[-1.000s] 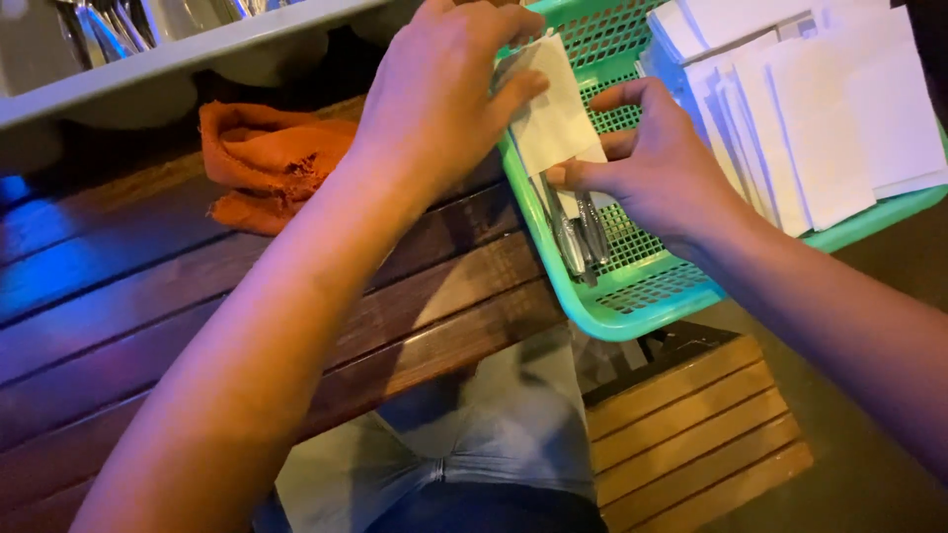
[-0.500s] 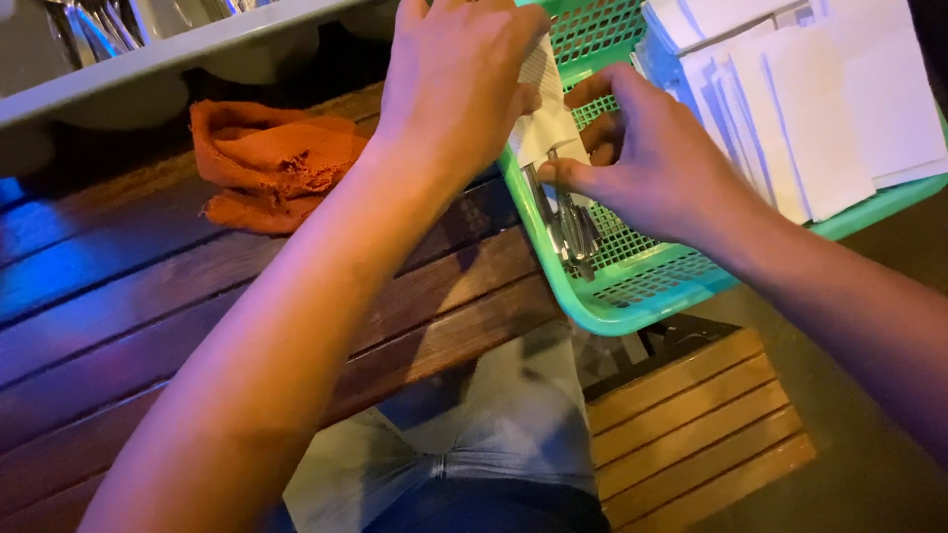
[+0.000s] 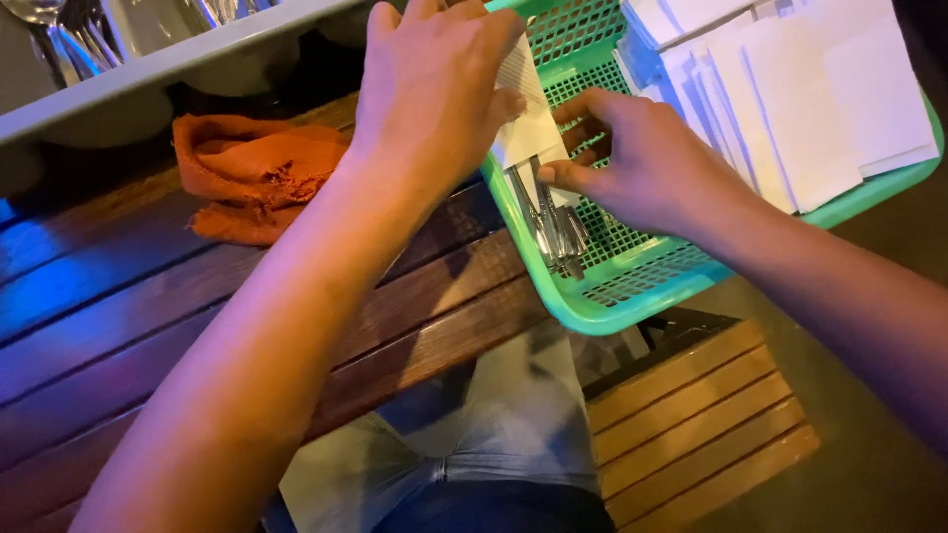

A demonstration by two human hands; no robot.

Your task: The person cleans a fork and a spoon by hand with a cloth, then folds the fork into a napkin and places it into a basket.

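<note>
Cutlery (image 3: 553, 222), steel handles half-wrapped in a white napkin (image 3: 525, 109), pinched by left hand (image 3: 434, 89) and right hand (image 3: 642, 163).

My two hands are close together.
My left hand (image 3: 434, 89) reaches forward, palm down, fingers bent. My right hand (image 3: 642, 163) pinches with its thumb.

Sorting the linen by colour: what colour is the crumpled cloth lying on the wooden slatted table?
Orange; the crumpled cloth shows best in the head view, left of the left hand.
</note>
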